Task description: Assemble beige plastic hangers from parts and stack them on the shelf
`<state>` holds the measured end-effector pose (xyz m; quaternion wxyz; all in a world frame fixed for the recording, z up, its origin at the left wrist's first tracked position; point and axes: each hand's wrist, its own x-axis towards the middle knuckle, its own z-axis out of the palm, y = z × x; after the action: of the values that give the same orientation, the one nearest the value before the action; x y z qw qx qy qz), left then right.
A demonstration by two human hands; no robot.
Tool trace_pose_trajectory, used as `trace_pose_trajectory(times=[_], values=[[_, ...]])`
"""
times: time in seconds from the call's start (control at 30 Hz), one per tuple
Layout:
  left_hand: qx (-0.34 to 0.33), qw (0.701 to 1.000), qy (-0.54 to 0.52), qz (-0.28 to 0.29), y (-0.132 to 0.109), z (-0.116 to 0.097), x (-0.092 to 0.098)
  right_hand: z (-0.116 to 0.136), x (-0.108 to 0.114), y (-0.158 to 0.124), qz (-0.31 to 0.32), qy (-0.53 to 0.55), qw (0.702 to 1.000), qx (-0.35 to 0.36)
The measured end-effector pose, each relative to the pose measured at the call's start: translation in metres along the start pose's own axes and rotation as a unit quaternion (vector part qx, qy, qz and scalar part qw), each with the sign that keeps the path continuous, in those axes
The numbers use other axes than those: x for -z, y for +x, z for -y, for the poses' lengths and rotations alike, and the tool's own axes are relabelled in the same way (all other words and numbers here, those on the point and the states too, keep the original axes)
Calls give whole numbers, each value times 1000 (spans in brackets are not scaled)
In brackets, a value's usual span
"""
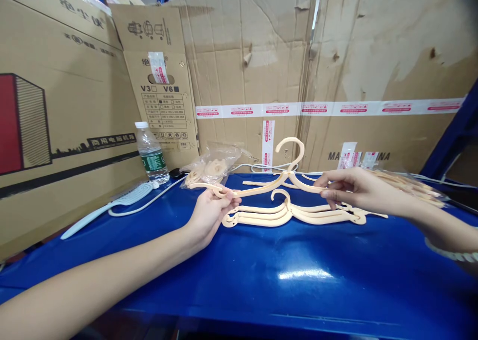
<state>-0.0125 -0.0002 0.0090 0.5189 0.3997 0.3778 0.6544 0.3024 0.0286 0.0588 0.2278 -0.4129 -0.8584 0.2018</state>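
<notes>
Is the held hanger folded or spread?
Spread: the held hanger has arms sloping to opposite sides below its hook, one reaching the left hand, the other the right hand.

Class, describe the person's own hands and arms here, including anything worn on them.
The left hand and right hand wear no gloves. The left forearm is bare, with no sleeve or wristwear in view. The right forearm has a pale, bumpy-edged band; bracelet or cuff, I cannot tell.

Smooth plastic hangers, glossy tabletop, creased matt cardboard
</notes>
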Motion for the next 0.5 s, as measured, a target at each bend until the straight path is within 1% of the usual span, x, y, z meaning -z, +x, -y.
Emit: trace_pose_trajectory(times=[0.1,0.23,0.27,0.3,0.33,0.37,0.4,0.43,0.47,0.5], values=[[-1,1000,-10,6,3,0,0,5,2,-1,29,12,999,-17],[5,1000,10,22,2,-1,-1,7,9,-3,39,67,997,-30],[18,999,33,38,-1,-1,-2,6,11,-4,35,80,996,-35],[33,995,69,68,-6,-1,-4,5,14,-4,32,91,995,-40],[40,986,119,112,-13,-1,-5,3,16,-5,31,102,993,-41],[34,968,179,172,-21,-1,-7,2,18,-6,33,115,992,-41],[-3,938,245,245,-29,-2,-8,1,20,-7,40,131,990,-39],[-75,894,306,319,-38,-2,-10,0,22,-7,53,148,987,-39],[-158,834,355,391,-46,-3,-11,0,23,-8,69,163,983,-41],[-232,769,380,459,-53,-4,-12,1,23,-9,89,172,980,-46]])
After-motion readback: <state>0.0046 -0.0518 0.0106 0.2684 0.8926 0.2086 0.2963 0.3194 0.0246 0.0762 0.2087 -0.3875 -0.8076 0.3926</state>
